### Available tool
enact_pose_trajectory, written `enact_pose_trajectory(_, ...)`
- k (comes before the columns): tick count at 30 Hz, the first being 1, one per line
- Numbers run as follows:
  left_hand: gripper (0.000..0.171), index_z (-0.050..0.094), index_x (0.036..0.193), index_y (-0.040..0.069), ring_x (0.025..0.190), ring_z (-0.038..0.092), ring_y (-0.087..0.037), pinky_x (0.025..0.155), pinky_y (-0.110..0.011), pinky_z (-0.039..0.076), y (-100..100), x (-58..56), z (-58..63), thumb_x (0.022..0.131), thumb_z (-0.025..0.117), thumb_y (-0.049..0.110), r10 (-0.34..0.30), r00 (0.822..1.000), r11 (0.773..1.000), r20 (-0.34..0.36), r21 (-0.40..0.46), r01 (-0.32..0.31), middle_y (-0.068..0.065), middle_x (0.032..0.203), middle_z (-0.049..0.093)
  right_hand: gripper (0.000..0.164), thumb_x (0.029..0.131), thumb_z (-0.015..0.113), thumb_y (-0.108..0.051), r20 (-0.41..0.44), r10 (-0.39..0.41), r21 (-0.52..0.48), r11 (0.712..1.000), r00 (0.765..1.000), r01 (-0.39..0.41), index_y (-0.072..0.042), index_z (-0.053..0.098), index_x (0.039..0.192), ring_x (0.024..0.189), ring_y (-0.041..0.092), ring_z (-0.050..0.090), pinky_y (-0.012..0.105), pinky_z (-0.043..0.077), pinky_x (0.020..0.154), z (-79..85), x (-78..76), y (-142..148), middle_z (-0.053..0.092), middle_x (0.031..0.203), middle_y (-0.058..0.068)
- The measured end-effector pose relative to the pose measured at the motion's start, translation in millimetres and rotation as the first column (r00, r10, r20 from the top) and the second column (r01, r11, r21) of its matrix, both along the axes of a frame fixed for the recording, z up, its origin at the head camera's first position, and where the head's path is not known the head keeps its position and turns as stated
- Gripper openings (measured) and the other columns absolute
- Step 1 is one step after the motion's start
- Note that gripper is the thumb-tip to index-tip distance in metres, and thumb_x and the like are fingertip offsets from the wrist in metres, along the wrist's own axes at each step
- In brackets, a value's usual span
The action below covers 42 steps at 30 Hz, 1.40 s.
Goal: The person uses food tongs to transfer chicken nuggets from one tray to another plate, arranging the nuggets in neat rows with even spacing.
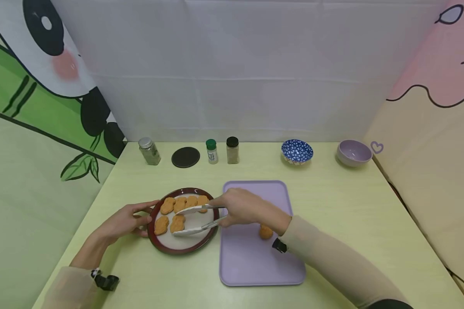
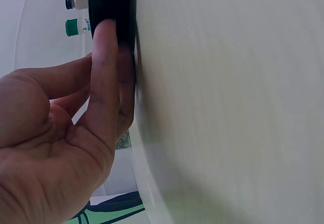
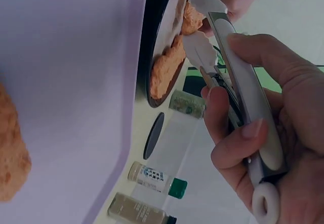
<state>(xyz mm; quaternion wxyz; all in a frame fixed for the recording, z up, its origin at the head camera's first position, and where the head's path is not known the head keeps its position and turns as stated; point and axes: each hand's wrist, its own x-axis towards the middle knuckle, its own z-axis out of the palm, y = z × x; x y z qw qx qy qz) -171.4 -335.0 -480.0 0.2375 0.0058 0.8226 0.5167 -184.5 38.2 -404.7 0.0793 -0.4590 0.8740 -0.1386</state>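
My left hand point(image 1: 120, 223) holds the left rim of a round plate point(image 1: 166, 247), white inside with a dark red-brown edge; its fingers meet the plate's side in the left wrist view. Several golden-brown breaded nuggets point(image 1: 168, 206) lie on the plate, mostly in a row along its far side. In my right hand point(image 1: 241, 206) is a pair of tongs point(image 3: 248, 92) with pale tips and grey-white handles. The spread tips are low over the plate, near one nugget point(image 1: 177, 224); whether they touch it I cannot tell. Another nugget point(image 1: 266, 232) lies under my right wrist on the lilac tray point(image 1: 255, 266).
Along the back stand a silver-capped jar point(image 1: 149, 151), a black disc point(image 1: 185, 157), a green-capped shaker point(image 1: 212, 151) and a black-capped bottle point(image 1: 233, 150). Right of them are a blue patterned bowl point(image 1: 297, 151) and a purple bowl point(image 1: 354, 153). A white cloth point(image 1: 232, 64) hangs behind.
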Motion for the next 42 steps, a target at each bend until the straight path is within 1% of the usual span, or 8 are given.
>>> enact_pose_trajectory(10, 0.055, 0.04, 0.145, 0.019, 0.102, 0.057, -0.03, 0.07, -0.041, 0.057, 0, -1.7, -3.2, 0.094, 0.056, 0.006, -0.001, 1.0, 1.0, -0.005, -0.013, 0.001, -0.026, 0.14, 0.036, 0.052, 0.078, 0.075, -0.033, 0.017, -0.012, 0.004, 1.0, 1.0, 0.012, -0.022, 0.062, 0.127, 0.064, 0.006, 0.048, 0.021, 0.043, 0.057, -11.3, 0.5, -13, 0.067, 0.1, -0.009)
enact_pose_trajectory(16, 0.055, 0.04, 0.145, 0.018, 0.101, 0.058, -0.03, 0.07, -0.042, 0.057, -1, -0.4, -7.4, 0.094, 0.055, 0.004, 0.004, 1.0, 1.0, 0.004, 0.011, -0.004, -0.027, 0.14, 0.036, 0.06, 0.076, 0.077, -0.036, 0.03, -0.052, 0.0, 0.999, 0.998, 0.052, -0.021, 0.057, 0.131, 0.086, 0.004, 0.056, 0.022, 0.049, 0.076, -10.2, 3.3, -2, 0.063, 0.117, -0.009)
enact_pose_trajectory(19, 0.055, 0.04, 0.145, 0.018, 0.102, 0.057, -0.031, 0.07, -0.042, 0.057, -1, 0.8, -8.5, 0.094, 0.055, 0.004, 0.004, 1.0, 1.0, 0.008, 0.016, -0.005, -0.027, 0.141, 0.035, 0.062, 0.076, 0.077, -0.035, 0.008, -0.058, -0.039, 0.998, 0.998, 0.058, -0.019, 0.057, 0.132, 0.099, 0.005, 0.058, 0.025, 0.049, 0.086, 1.7, 9.0, 20, 0.061, 0.121, -0.008)
enact_pose_trajectory(22, 0.055, 0.039, 0.145, 0.018, 0.103, 0.057, -0.031, 0.071, -0.042, 0.057, 0, 0.5, -7.4, 0.094, 0.055, 0.005, 0.004, 1.0, 1.0, 0.005, 0.013, -0.004, -0.027, 0.141, 0.035, 0.063, 0.075, 0.077, -0.035, -0.02, -0.068, -0.062, 0.996, 0.997, 0.067, -0.018, 0.057, 0.132, 0.102, 0.006, 0.059, 0.026, 0.049, 0.087, 20.7, 16.1, 55, 0.061, 0.122, -0.007)
enact_pose_trajectory(27, 0.055, 0.039, 0.145, 0.018, 0.102, 0.057, -0.031, 0.071, -0.041, 0.057, 0, -2.2, -4.0, 0.094, 0.056, 0.006, 0.003, 1.0, 1.0, -0.002, 0.0, -0.003, -0.027, 0.141, 0.036, 0.061, 0.074, 0.079, -0.034, -0.016, -0.115, -0.025, 0.993, 0.993, 0.114, -0.017, 0.06, 0.129, 0.067, 0.002, 0.054, 0.022, 0.049, 0.064, 42.8, 26.0, 126, 0.063, 0.116, -0.007)
enact_pose_trajectory(30, 0.055, 0.039, 0.145, 0.017, 0.101, 0.058, -0.031, 0.071, -0.041, 0.057, -1, -3.8, -1.8, 0.094, 0.055, 0.005, -0.004, 1.0, 1.0, -0.005, -0.002, 0.004, -0.027, 0.14, 0.037, 0.06, 0.072, 0.079, -0.032, 0.008, -0.146, 0.04, 0.989, 0.989, 0.146, -0.014, 0.062, 0.126, 0.061, 0.001, 0.05, 0.023, 0.048, 0.06, 44.3, 30.4, 161, 0.065, 0.113, -0.006)
enact_pose_trajectory(36, 0.055, 0.039, 0.145, 0.016, 0.099, 0.059, -0.03, 0.071, -0.041, 0.057, -2, -5.1, -0.9, 0.094, 0.054, 0.005, -0.011, 1.0, 1.0, -0.01, 0.001, 0.011, -0.027, 0.138, 0.039, 0.059, 0.072, 0.079, -0.031, 0.039, -0.16, 0.123, 0.98, 0.986, 0.154, -0.009, 0.063, 0.124, 0.089, 0.002, 0.06, 0.029, 0.053, 0.077, 34.6, 32.1, 195, 0.066, 0.113, -0.005)
enact_pose_trajectory(42, 0.055, 0.038, 0.146, 0.015, 0.097, 0.059, -0.03, 0.071, -0.041, 0.057, -1, -3.2, -1.8, 0.094, 0.055, 0.005, -0.012, 1.0, 1.0, 0.005, 0.01, 0.012, -0.028, 0.139, 0.037, 0.054, 0.073, 0.079, -0.028, 0.067, -0.153, 0.134, 0.981, 0.986, 0.143, -0.011, 0.065, 0.122, 0.077, 0.0, 0.056, 0.027, 0.052, 0.071, 29.9, 31.3, 202, 0.067, 0.108, -0.005)
